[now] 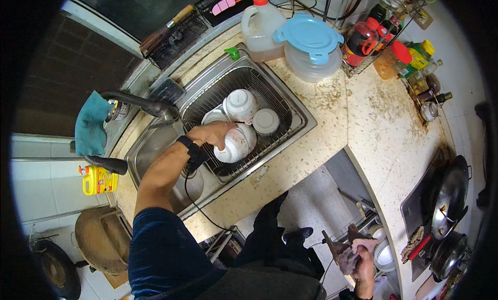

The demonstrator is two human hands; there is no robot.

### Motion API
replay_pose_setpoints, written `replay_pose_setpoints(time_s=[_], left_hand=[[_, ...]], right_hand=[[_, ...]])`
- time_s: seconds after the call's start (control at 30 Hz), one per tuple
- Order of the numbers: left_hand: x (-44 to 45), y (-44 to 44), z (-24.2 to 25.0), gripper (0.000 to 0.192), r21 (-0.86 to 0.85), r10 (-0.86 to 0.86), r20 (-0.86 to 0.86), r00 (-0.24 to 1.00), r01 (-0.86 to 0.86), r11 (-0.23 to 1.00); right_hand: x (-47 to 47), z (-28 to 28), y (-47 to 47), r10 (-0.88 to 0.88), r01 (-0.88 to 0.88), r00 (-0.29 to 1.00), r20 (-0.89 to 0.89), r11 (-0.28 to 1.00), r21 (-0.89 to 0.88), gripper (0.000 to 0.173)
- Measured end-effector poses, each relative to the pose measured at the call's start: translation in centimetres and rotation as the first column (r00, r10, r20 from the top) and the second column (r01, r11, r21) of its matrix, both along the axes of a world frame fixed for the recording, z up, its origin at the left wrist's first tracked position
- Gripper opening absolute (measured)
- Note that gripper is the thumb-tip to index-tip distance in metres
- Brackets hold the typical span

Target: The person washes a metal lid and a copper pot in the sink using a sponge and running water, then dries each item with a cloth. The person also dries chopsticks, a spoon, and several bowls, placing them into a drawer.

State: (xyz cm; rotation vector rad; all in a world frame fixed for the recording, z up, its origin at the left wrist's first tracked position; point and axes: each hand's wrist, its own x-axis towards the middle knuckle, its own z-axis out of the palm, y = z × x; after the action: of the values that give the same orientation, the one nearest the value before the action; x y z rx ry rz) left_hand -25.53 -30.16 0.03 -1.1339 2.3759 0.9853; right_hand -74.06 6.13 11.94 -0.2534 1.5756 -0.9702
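Observation:
My left hand (216, 133) reaches over the sink and holds a white bowl (232, 145) with a floral print, upside down in the wire dish rack (249, 159). More upturned white bowls (241, 103) and a small white dish (266, 121) lie beside it in the rack. At the lower right, well apart from the sink, my right hand (364, 261) grips a greyish-pink cloth (347, 257) above an open lower cabinet holding metal bowls (384, 255).
A faucet (155, 106) with a teal cloth (92, 123) arches over the left basin (163, 152). A plastic jug (261, 31) and a blue-lidded container (312, 53) stand behind the rack. Bottles (360, 39) and a wok (451, 199) are at the right.

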Motion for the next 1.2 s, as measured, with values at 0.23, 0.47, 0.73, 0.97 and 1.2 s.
replay_pose_setpoints(time_s=[0.23, 0.47, 0.73, 0.97, 1.2], left_hand=[[0.6, 0.5, 3.0, 0.081, 0.032, -0.037, -0.048, 0.998, 0.038, 0.999], [-1.1, 5.9, 13.4, 0.080, -0.236, 0.095, -0.178, 0.979, -0.136, 0.962], [-7.6, 12.7, 15.3, 0.069, -0.829, -0.513, -0.430, 0.743, -0.102, 0.549], [-14.2, 16.0, 12.9, 0.078, 0.959, 0.956, -0.258, -0.142, 0.083, 0.272], [-19.0, 15.0, 11.8, 0.049, 0.953, 0.938, -0.299, -0.175, 0.003, 0.304]], right_hand=[[2.6, -2.2, -5.7, 0.326, -0.324, 0.945, -0.020, 0.929, -0.181, 0.024], [12.3, -3.0, -16.0, 0.143, -0.184, 0.956, 0.256, 0.972, 0.144, 0.028], [16.5, 0.3, -21.4, 0.531, -0.529, 0.847, 0.000, 0.843, -0.099, 0.035], [13.3, 3.9, -21.2, 0.361, -0.687, 0.635, -0.683, 0.668, -0.285, 0.026], [11.3, 10.5, -18.2, 0.205, -0.889, 0.308, -0.929, 0.410, -0.204, 0.066]])
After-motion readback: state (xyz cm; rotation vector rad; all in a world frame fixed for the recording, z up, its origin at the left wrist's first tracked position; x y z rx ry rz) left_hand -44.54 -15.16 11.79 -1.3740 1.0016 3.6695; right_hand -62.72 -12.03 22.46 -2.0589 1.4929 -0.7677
